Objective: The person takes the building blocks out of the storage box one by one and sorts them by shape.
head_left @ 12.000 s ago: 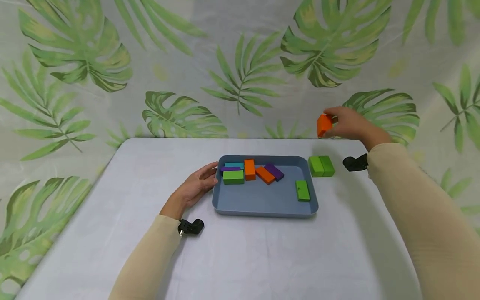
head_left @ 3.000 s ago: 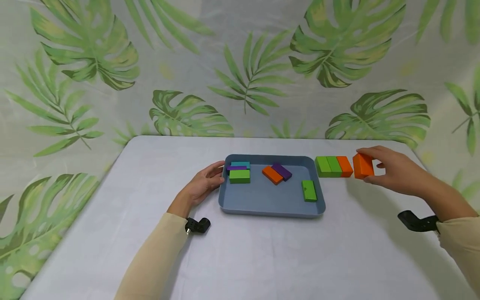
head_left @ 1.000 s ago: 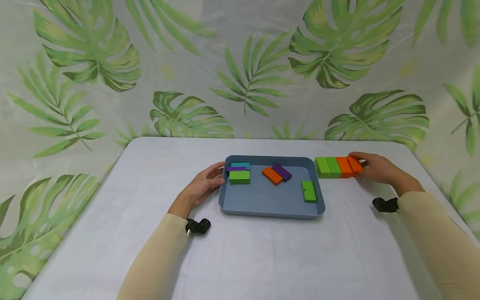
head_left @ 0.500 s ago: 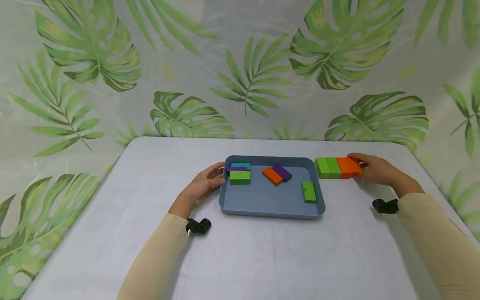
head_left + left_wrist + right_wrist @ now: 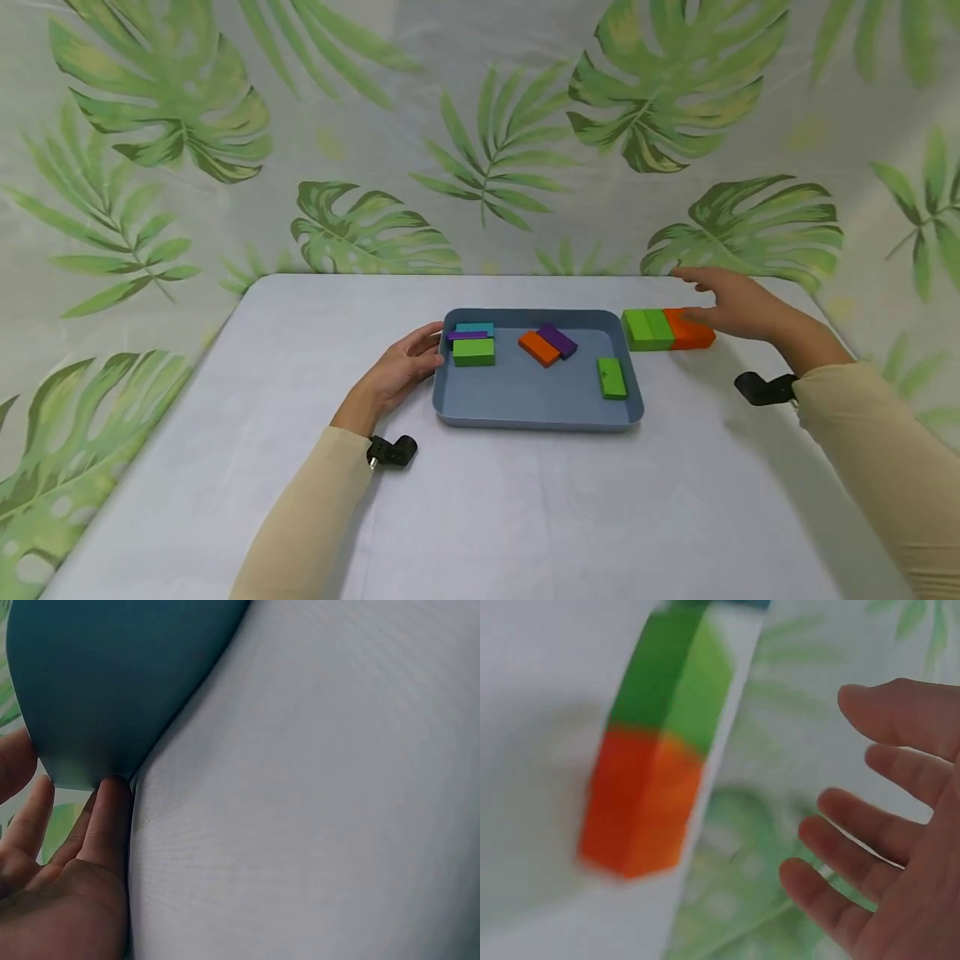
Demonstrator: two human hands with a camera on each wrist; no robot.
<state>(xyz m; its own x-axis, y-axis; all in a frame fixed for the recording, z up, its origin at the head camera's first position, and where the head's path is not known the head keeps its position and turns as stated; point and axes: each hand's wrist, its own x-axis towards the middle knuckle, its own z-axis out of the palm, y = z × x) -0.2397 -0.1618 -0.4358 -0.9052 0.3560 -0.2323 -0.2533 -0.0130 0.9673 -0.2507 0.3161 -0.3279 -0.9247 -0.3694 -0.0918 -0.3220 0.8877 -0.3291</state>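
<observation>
My left hand rests against the left end of the blue-grey tray; in the left wrist view its straight fingertips touch the tray's outer wall. To the right of the tray, a row of two green blocks and two orange blocks stands side by side. My right hand hovers above the orange end, holding nothing. In the right wrist view its fingers are spread and apart from the row. In the head view it partly covers the orange blocks.
Inside the tray lie a green block, a teal block, a thin purple block, an orange block, a purple block and a second green block. A leaf-patterned cloth hangs behind the white table.
Two orange blocks have gone from the tray to the row's right end. My right hand has let go of the last one and lifted off. The left hand stays at the tray.
</observation>
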